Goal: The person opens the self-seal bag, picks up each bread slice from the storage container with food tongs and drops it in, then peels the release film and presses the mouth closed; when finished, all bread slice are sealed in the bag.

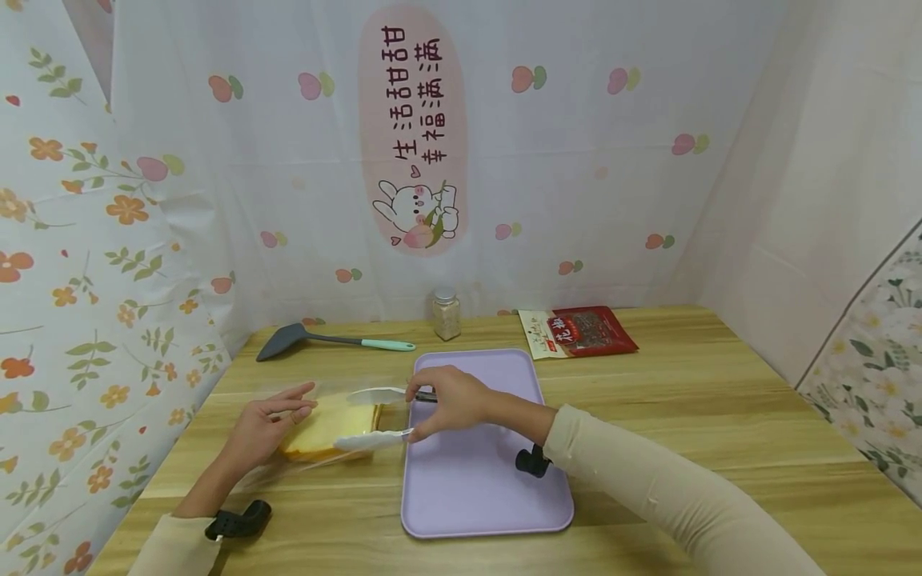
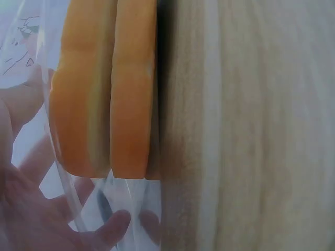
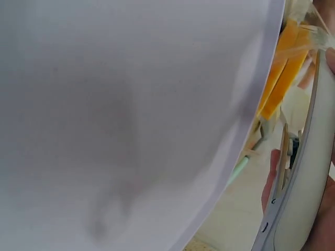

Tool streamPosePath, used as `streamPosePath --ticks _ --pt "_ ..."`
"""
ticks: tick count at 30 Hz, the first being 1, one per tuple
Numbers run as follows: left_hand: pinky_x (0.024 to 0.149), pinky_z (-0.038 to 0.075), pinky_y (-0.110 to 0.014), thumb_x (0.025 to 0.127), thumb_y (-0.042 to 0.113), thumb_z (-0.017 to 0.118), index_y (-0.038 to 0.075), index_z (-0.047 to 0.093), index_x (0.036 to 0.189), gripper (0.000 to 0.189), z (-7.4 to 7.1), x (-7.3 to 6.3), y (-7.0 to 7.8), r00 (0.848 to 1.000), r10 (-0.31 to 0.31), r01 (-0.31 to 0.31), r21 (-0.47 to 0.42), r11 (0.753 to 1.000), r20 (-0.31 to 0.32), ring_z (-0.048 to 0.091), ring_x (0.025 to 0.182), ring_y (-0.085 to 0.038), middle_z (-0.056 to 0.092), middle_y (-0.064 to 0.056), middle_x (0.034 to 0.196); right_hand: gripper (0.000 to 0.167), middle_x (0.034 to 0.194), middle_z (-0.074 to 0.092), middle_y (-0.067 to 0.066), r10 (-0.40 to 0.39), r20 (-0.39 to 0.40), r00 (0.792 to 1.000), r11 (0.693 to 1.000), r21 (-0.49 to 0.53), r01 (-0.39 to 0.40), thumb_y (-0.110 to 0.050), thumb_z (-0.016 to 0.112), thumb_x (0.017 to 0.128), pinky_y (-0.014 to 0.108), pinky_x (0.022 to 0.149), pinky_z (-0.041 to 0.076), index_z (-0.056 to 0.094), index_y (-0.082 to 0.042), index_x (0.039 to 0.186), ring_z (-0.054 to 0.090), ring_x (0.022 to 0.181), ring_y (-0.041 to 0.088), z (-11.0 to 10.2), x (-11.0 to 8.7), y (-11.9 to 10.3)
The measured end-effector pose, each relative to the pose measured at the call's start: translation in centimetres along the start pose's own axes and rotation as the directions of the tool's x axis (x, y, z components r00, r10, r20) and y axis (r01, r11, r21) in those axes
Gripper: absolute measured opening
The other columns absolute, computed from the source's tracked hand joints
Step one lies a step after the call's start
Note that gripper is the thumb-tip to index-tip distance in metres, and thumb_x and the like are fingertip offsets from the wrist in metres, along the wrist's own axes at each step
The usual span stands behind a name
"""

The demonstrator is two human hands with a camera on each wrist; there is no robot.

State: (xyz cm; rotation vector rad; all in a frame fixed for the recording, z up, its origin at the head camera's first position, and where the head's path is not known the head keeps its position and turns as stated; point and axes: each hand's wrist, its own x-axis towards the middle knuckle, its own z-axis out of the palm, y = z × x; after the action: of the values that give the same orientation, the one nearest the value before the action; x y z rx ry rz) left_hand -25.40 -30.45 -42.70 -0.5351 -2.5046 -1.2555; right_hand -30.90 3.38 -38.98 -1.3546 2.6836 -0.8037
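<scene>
L sleeve (image 1: 173,548) nearest cam; L hand (image 1: 262,428), fingers spread, at clear bag (image 2: 128,191). Bread (image 1: 324,424) inside, left of tray (image 1: 490,496): prob. light, soft, squashes easily; bag likely slippery. Best held gently by crust sides. Pale yellow face, orange-brown crust, 2+ slices. Tongs (image 1: 370,439), tips apart at its R end, pinched in R hand (image 1: 457,400).

Plastic-bagged yellow sliced bread (image 1: 324,424) is blocking way beside left hand (image 1: 262,430); wood-grain tabletop (image 1: 720,384) is leaving room beyond right forearm (image 1: 524,415).
</scene>
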Motion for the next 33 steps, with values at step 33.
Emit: streamPosePath --ticks 33 --pt "0.057 0.047 -0.017 0.093 0.006 0.068 -0.001 0.078 0.101 0.014 0.3 0.1 0.0 0.999 0.028 -0.029 -0.038 0.999 -0.026 0.048 0.114 0.014 0.058 -0.025 0.133 0.070 0.121 0.062 -0.008 0.139 -0.127 0.982 0.957 -0.237 -0.166 -0.062 0.081 0.068 0.028 0.064 0.043 0.064 -0.021 0.121 0.051 0.094 0.016 0.5 -2.8 -1.7"
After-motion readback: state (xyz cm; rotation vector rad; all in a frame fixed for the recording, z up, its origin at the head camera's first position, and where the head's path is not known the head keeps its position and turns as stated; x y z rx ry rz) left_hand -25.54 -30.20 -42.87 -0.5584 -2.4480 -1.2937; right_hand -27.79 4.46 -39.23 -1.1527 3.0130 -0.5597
